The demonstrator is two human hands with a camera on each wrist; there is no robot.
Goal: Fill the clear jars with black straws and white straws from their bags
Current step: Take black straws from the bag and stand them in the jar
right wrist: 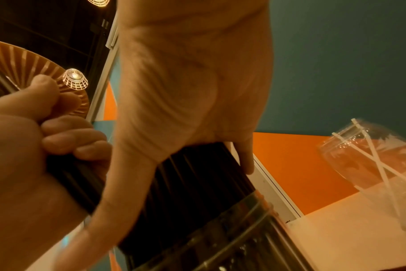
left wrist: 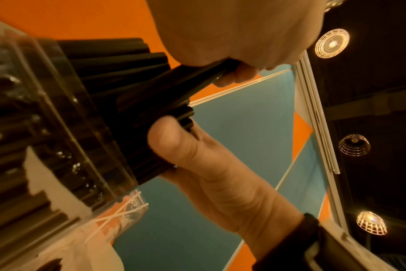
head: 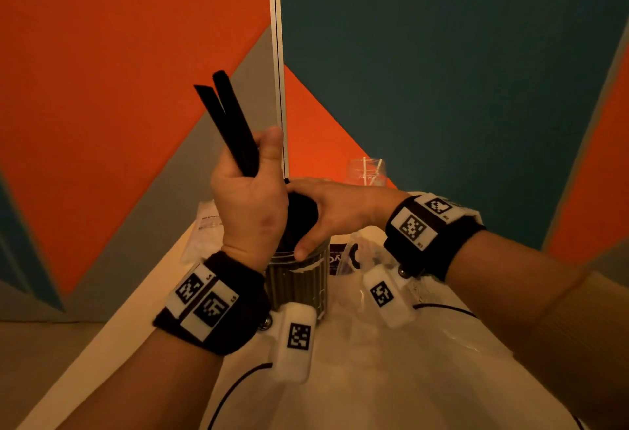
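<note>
So we're mid-fill on the black jar (head: 295, 280): left hand (head: 250, 191) grips a few black straws (head: 228, 120), right hand (head: 332, 210) lies flat, fingers relaxed, over the packed ones. Next they need a gap to slide into.

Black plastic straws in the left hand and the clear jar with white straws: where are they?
Black plastic straws (head: 235, 130), head view, middle of bundle.
Clear jar with white straws (head: 366, 172), head view, glass wall.
</note>
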